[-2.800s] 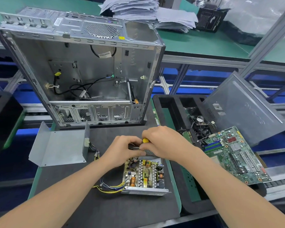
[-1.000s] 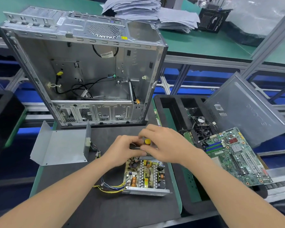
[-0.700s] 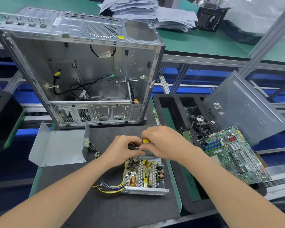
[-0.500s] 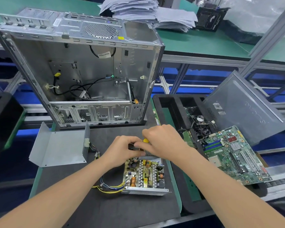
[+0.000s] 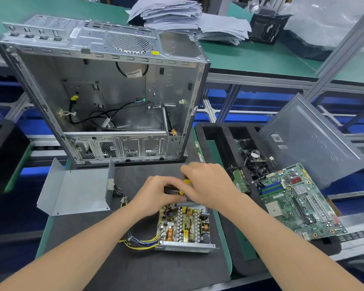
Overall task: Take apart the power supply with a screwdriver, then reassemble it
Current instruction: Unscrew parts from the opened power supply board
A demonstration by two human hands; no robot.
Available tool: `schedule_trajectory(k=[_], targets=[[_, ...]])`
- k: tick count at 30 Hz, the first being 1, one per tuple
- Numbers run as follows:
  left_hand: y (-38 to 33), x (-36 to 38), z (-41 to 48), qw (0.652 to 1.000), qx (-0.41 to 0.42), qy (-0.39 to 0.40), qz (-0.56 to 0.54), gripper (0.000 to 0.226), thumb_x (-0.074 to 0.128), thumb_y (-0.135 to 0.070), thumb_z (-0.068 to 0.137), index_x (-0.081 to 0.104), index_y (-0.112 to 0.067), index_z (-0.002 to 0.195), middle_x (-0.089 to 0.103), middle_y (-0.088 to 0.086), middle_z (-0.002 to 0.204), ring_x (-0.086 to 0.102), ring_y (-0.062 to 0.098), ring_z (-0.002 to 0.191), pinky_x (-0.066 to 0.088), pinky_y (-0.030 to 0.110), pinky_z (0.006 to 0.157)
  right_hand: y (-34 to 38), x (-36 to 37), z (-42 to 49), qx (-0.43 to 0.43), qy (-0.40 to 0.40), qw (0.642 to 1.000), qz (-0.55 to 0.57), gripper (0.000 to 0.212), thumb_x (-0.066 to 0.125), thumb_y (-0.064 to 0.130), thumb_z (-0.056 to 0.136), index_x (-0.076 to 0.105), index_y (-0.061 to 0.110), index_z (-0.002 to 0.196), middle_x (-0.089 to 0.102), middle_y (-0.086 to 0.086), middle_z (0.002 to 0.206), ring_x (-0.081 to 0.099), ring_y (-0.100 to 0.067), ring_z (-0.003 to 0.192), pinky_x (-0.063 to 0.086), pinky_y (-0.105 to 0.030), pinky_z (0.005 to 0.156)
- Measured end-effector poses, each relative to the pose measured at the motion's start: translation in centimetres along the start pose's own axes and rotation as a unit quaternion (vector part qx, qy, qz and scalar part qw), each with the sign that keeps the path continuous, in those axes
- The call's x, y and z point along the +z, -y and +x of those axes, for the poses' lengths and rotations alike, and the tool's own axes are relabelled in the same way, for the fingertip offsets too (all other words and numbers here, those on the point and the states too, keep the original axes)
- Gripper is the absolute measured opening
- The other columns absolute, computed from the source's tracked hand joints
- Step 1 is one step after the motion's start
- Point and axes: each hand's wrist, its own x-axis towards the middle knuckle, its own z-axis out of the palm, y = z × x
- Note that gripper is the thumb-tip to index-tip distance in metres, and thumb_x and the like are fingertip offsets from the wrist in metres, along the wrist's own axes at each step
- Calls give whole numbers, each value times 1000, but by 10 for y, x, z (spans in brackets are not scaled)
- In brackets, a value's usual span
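Stretching a touch further forward with the right hand (image 5: 208,185) than half a second back, index finger now poking past the yellow cap of the screwdriver (image 5: 186,182). Otherwise keeping both hands bunched at the far end of the power supply (image 5: 184,225).

Gripping the handle from above with that right hand, thumb tucked under, fingers arched loosely over the yellow. Pinching the black part of the handle with the left hand (image 5: 156,194), fingers curled tight, knuckles up. Can't make out the tip or any screw, all buried beneath the hands.

Working with the power supply open-topped on the black mat (image 5: 135,269), dead centre, circuit board bare, coils and heat-sink fins on show, yellow and blue wires (image 5: 139,242) looping off its left side.

Off to the left on the same mat, apart from the board: bent metal cover (image 5: 76,190). Behind, upright and gutted: computer case (image 5: 105,91). To the right, in the black foam tray (image 5: 214,133): green motherboard (image 5: 298,200), with a grey side panel (image 5: 311,139) leaning behind it. Far back on the green bench: stack of papers (image 5: 177,13).
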Motion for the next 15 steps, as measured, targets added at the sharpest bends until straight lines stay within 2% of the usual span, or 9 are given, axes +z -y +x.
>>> schedule_trajectory(k=[3,5,8,12,15], targets=[[3,1,0,1000,-4,-9,19,24,86,-21,82,76,-41,90,75,-20,88,67,-5,85,49,19,74,-12,-13,-5,-87,54,990,99,26,57,46,102,63,24,114,57,6,108,57,-16,79,48,-35,64],[5,2,2,1000,-4,-8,22,22,86,-24,81,77,-40,93,76,-17,90,70,0,88,52,21,77,-18,-18,-5,-127,105,982,89,26,61,33,100,63,23,124,56,4,118,62,-20,91,52,-38,72],[6,2,3,999,-8,-1,35,18,86,-28,83,78,-30,99,77,-13,93,71,8,92,56,34,84,-20,-18,-3,-123,126,982,72,25,58,22,101,65,20,126,59,1,117,62,-23,100,54,-43,82],[7,1,2,999,-9,4,37,17,86,-28,84,78,-33,98,77,-18,93,71,3,92,55,29,84,-16,-15,-2,-100,119,985,78,23,57,27,104,66,20,124,60,1,111,62,-22,97,55,-44,81],[7,1,2,999,-3,4,44,17,86,-28,84,76,-38,93,75,-19,89,69,1,87,51,22,77,-14,-14,-1,-80,104,990,58,26,56,39,105,66,18,116,60,2,101,62,-23,91,51,-37,74]])
